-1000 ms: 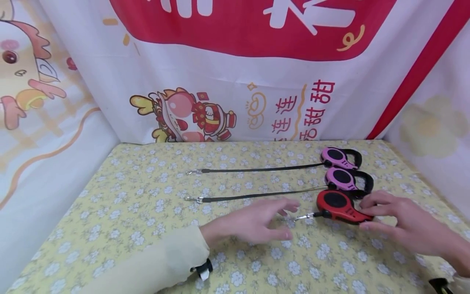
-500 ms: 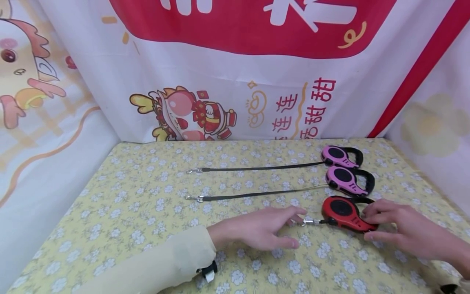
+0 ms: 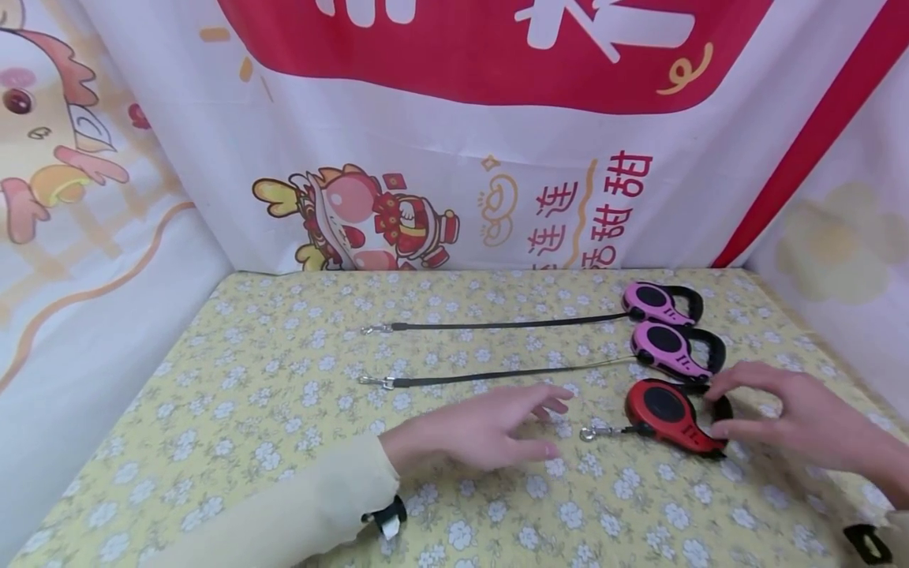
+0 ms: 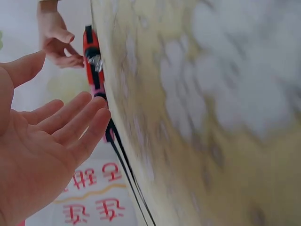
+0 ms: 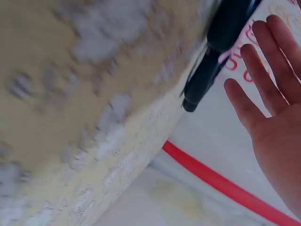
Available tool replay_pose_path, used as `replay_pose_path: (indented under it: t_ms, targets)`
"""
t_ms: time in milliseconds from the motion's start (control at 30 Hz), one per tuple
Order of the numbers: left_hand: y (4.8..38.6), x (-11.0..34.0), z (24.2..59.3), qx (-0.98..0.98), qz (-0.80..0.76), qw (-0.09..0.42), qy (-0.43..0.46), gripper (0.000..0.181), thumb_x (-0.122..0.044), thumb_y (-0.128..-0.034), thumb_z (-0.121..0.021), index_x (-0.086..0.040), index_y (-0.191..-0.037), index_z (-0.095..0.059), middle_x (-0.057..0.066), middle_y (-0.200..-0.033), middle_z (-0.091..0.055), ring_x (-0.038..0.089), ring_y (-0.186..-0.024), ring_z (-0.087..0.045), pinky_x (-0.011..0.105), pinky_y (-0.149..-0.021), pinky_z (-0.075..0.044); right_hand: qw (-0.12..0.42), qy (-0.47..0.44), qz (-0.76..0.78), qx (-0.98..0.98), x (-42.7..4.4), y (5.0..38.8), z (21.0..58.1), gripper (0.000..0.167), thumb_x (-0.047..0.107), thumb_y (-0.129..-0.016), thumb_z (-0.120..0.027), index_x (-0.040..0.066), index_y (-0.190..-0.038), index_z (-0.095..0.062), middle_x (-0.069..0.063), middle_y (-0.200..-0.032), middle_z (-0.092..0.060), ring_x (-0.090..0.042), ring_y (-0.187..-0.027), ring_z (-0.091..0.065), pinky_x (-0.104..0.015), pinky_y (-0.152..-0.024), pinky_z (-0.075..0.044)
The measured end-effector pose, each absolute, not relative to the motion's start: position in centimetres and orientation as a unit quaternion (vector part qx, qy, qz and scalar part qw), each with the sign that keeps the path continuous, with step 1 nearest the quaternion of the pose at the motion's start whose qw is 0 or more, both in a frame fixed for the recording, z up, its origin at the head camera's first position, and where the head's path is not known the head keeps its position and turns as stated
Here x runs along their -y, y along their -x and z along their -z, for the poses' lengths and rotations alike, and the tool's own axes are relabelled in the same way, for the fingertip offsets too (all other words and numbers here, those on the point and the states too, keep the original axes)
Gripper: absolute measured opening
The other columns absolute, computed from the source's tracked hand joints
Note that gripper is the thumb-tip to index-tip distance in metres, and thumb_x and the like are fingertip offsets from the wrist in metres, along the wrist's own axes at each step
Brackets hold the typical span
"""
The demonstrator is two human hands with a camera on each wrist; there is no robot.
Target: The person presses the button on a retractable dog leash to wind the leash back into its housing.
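Note:
A red retractable dog leash (image 3: 665,406) with a black round centre lies on the flowered cloth, its metal clip (image 3: 600,432) pointing left. Just left of that clip, my left hand (image 3: 483,430) hovers with fingers spread, holding nothing; its palm also fills the left side of the left wrist view. My right hand (image 3: 802,410) is at the black handle of the red leash, fingers loosely bent and not gripping it. In the right wrist view, the fingers of my right hand (image 5: 282,117) look straight and apart beside the dark handles (image 5: 225,28).
Behind the red leash lie two pink retractable leashes, the nearer pink leash (image 3: 666,341) and the farther pink leash (image 3: 652,298). Their black straps (image 3: 483,379) stretch left to metal clips. A printed curtain (image 3: 440,134) stands along the back of the table (image 3: 284,473).
The red leash has shifted slightly toward me and right, away from the pink ones. My right hand has loosened from its handle. My left hand has drawn back left from the clip.

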State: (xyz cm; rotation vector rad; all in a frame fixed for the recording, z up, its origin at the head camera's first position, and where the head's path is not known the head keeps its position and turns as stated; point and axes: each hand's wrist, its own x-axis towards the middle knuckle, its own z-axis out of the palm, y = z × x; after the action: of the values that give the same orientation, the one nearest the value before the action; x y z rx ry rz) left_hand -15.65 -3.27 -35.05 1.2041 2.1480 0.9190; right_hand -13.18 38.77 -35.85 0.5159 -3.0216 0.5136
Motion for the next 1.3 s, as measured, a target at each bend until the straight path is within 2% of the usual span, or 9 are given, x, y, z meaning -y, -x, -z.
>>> replay_pose_path:
  t_ms: [267,467,567,700,867,1033,1133,1200,1300]
  targets:
    - [16.3,7.0,34.1,-0.803,-0.391,0.238,-0.382,0.065,-0.032,-0.1084,-0.061,-0.017,-0.165,-0.033,0.007,-0.163,-0.051,0.026,-0.148,-0.051,0.038,-0.118,-0.049,0.014,-0.146,-0.223,0.964,-40.5,16.2,35.3,0.032,0.025,-0.092,-0.084,0.022,-0.123,-0.073,-0.008,-0.128,-0.072,0.031,-0.109,-0.038,-0.003,-0.084,-0.045]
    - [16.8,10.0,33.8,-0.800,-0.428,0.226,-0.355,0.062,-0.028,-0.1090,-0.061,-0.014,-0.164,-0.035,0.011,-0.161,-0.052,0.030,-0.146,-0.053,0.040,-0.114,-0.052,0.005,-0.136,-0.228,0.964,-41.6,18.0,35.7,0.033,0.024,-0.093,-0.084,0.018,-0.123,-0.074,-0.015,-0.131,-0.071,0.029,-0.110,-0.039,-0.004,-0.083,-0.048]
    - [17.2,11.7,34.3,-0.810,-0.433,0.220,-0.329,0.061,-0.029,-0.1089,-0.061,-0.014,-0.163,-0.037,0.011,-0.160,-0.053,0.031,-0.146,-0.053,0.045,-0.117,-0.050,-0.026,-0.123,-0.224,0.966,-41.9,18.6,35.9,0.035,0.029,-0.095,-0.082,0.018,-0.127,-0.073,-0.017,-0.137,-0.067,0.008,-0.120,-0.054,-0.031,-0.095,-0.061]
    - [17.7,14.0,35.2,-0.833,-0.423,0.210,-0.288,0.059,-0.030,-0.1089,-0.061,-0.013,-0.161,-0.040,0.010,-0.157,-0.056,0.030,-0.143,-0.055,0.050,-0.118,-0.048,-0.060,-0.121,-0.228,0.964,-42.2,19.3,36.1,0.034,0.030,-0.098,-0.078,0.019,-0.130,-0.071,-0.018,-0.141,-0.066,-0.009,-0.124,-0.060,-0.066,-0.105,-0.050]
    - [18.2,16.0,35.6,-0.865,-0.392,0.182,-0.256,0.053,-0.029,-0.1074,-0.064,-0.011,-0.155,-0.048,0.009,-0.146,-0.064,0.029,-0.135,-0.060,0.053,-0.114,-0.050,-0.061,-0.137,-0.221,0.964,-42.5,19.8,36.5,0.027,0.027,-0.098,-0.078,0.025,-0.125,-0.075,-0.015,-0.138,-0.069,0.022,-0.114,-0.045,-0.058,-0.101,-0.056]
    - [18.5,16.7,35.6,-0.891,-0.353,0.162,-0.233,0.045,-0.019,-0.1011,-0.072,-0.009,-0.143,-0.059,0.011,-0.140,-0.067,0.031,-0.130,-0.063,0.054,-0.112,-0.052,-0.057,-0.165,-0.183,0.968,-42.4,20.4,36.7,0.026,0.028,-0.095,-0.081,0.028,-0.120,-0.077,-0.020,-0.142,-0.066,0.004,-0.121,-0.053,-0.031,-0.093,-0.057]
    - [18.6,16.8,35.6,-0.903,-0.329,0.156,-0.226,0.040,-0.010,-0.0978,-0.073,-0.007,-0.136,-0.064,0.012,-0.137,-0.067,0.032,-0.128,-0.064,0.053,-0.111,-0.052,-0.049,-0.183,-0.177,0.966,-42.4,20.5,36.8,0.025,0.025,-0.093,-0.083,0.030,-0.117,-0.078,-0.020,-0.140,-0.067,0.012,-0.121,-0.048,-0.018,-0.090,-0.050]
    - [18.7,16.6,35.6,-0.913,-0.308,0.147,-0.223,0.036,-0.005,-0.0954,-0.074,-0.007,-0.131,-0.067,0.011,-0.133,-0.069,0.032,-0.125,-0.066,0.052,-0.110,-0.053,-0.044,-0.189,-0.170,0.966,-42.5,20.6,36.8,0.025,0.025,-0.092,-0.084,0.032,-0.115,-0.078,-0.017,-0.139,-0.069,0.024,-0.117,-0.037,-0.019,-0.090,-0.048]
    - [18.8,16.4,35.6,-0.927,-0.277,0.136,-0.214,0.031,0.000,-0.0921,-0.074,-0.008,-0.121,-0.070,0.009,-0.125,-0.070,0.029,-0.117,-0.068,0.050,-0.105,-0.056,-0.046,-0.195,-0.159,0.967,-42.4,20.7,36.8,0.024,0.024,-0.091,-0.084,0.032,-0.113,-0.079,-0.014,-0.138,-0.069,0.010,-0.124,-0.046,-0.037,-0.100,-0.050]
